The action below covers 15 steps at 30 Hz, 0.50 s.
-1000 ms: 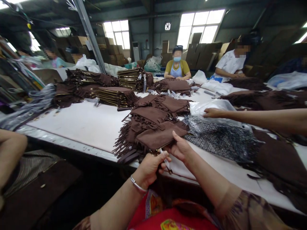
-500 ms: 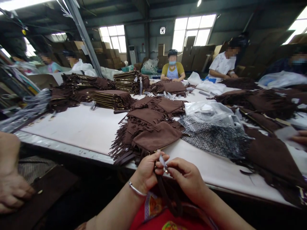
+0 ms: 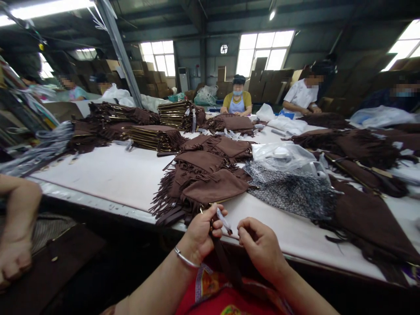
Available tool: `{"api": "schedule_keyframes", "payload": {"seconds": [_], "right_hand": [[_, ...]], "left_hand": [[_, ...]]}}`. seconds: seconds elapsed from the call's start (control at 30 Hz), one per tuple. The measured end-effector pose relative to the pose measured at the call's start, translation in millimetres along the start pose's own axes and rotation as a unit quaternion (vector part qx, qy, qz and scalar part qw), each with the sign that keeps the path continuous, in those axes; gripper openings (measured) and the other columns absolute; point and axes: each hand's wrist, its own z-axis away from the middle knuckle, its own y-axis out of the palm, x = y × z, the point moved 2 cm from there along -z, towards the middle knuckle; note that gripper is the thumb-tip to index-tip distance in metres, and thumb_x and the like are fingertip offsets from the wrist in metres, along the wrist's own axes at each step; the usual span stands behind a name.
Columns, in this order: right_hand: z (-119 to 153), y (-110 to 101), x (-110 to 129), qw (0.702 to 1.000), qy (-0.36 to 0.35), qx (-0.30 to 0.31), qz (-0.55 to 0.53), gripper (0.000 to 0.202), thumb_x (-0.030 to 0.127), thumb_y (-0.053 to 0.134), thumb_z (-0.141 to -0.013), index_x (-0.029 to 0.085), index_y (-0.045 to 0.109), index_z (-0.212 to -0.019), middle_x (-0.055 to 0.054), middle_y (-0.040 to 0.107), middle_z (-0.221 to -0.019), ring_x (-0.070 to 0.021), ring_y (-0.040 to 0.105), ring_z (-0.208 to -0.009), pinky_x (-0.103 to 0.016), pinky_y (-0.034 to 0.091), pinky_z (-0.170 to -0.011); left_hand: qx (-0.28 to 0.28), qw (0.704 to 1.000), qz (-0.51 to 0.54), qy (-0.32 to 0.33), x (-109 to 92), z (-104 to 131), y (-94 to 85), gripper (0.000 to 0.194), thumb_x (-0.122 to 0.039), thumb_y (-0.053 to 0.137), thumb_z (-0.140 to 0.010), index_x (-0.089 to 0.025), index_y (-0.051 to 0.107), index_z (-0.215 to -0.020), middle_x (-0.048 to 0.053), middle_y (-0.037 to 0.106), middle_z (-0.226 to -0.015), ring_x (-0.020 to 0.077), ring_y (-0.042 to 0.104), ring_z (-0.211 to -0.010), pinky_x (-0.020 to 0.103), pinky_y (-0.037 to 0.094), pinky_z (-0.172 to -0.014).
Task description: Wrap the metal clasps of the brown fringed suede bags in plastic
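Note:
My left hand [image 3: 205, 232], a silver bangle at its wrist, is closed on a dark brown strap [image 3: 223, 262] with metal hardware at its end. A small twist of clear plastic wrap [image 3: 223, 220] sticks out between its fingers. My right hand [image 3: 260, 247] is a little to the right, apart from the wrap, thumb and forefinger pinched together; whether anything small is between them is hidden. Just beyond my left hand lies a brown fringed bag [image 3: 215, 188], on top of others like it, with a zipper along its near edge. The strap hangs down over my lap.
A white-topped table [image 3: 108, 175] carries stacks of brown bags with gold zippers [image 3: 175, 114]. A speckled black-and-white cloth [image 3: 292, 186] lies right of the fringed bag, under a clear plastic bag [image 3: 278, 155]. Another person's hand [image 3: 16, 258] is at lower left; several people work across the table.
My right hand has drawn away to the right from the plastic wrap it was pinching beside my left hand. My left hand keeps hold of the strap. The view has tilted up slightly.

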Motion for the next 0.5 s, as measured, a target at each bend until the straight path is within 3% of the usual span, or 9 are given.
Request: {"api": "schedule_keyframes", "payload": {"seconds": [0.17,0.3,0.5], "right_hand": [[-0.9,-3.1,3.5,0.999,0.005,0.042,-0.004,0.014,0.028,0.053,-0.087,0.019,0.06,-0.094,0.0,0.06,-0.072,-0.0133,0.054,-0.06,-0.024,0.042,-0.056],[-7.2,2.8,10.2,0.998,-0.022,0.046,0.04,0.012,0.023,0.055,-0.084,0.019,0.065,-0.088,-0.001,0.063,-0.076,-0.0135,0.056,-0.062,-0.025,0.042,-0.059],[-15.0,7.7,0.3,0.999,-0.015,0.027,0.03,0.022,0.025,0.049,-0.089,0.018,0.065,-0.076,-0.002,0.064,-0.067,-0.0152,0.057,-0.062,-0.025,0.043,-0.06]], "left_hand": [[-0.012,1.0,0.004,-0.005,-1.2,1.2,7.5,0.014,-0.022,0.054,-0.091,-0.009,0.057,-0.087,0.001,0.054,-0.071,-0.0024,0.028,-0.039,0.01,0.021,-0.034],[-0.011,0.999,0.017,-0.025,3.7,1.5,10.6,0.014,-0.023,0.053,-0.091,-0.011,0.055,-0.084,-0.001,0.051,-0.067,-0.0014,0.028,-0.038,0.01,0.022,-0.034],[-0.032,0.999,0.008,-0.014,2.5,2.1,7.9,0.014,-0.02,0.051,-0.092,-0.008,0.056,-0.084,0.001,0.054,-0.07,-0.0022,0.03,-0.039,0.009,0.022,-0.033]]}}
